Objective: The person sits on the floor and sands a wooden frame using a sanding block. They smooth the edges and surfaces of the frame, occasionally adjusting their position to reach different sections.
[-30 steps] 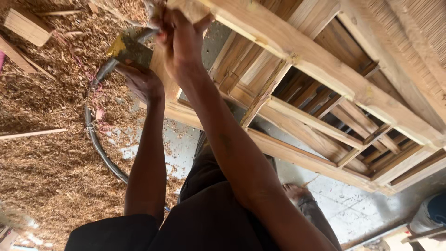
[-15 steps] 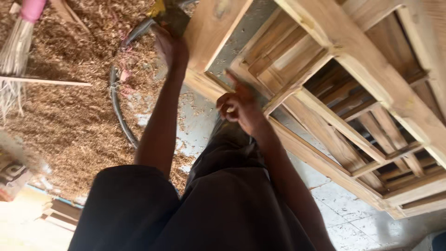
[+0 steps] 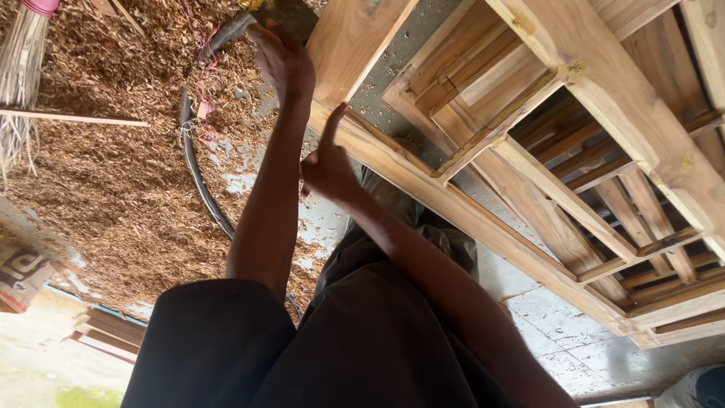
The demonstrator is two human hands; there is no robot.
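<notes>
Seen from above, looking down past dark trousers [image 3: 362, 347]. Left hand [image 3: 283, 60] reached far up the scene, fingers wrapped round a dark power tool [image 3: 283, 11] at the top edge, only partly in view, its make-up hard to tell. Trailed from it a black rubber cable [image 3: 198, 174], curving in a long arc over the floor. Right hand [image 3: 328, 166] rested against the near rail of a pale wooden frame [image 3: 468, 211], forefinger stretched straight up along the wood, remaining fingers curled in, pinching nothing. Frame built of planed, square-edged bars, smooth and honey-coloured, joined in a ladder of slats running off to the right, lying tilted over grey concrete floor [image 3: 544, 317]. Left of the frame, a thick, rough carpet of brown wood shavings [image 3: 113, 181]. On it a thin straight wooden strip [image 3: 72, 118], and at far left a straw broom [image 3: 19, 68] with pink binding. Near left corner, a stack of short slats [image 3: 106, 329].
</notes>
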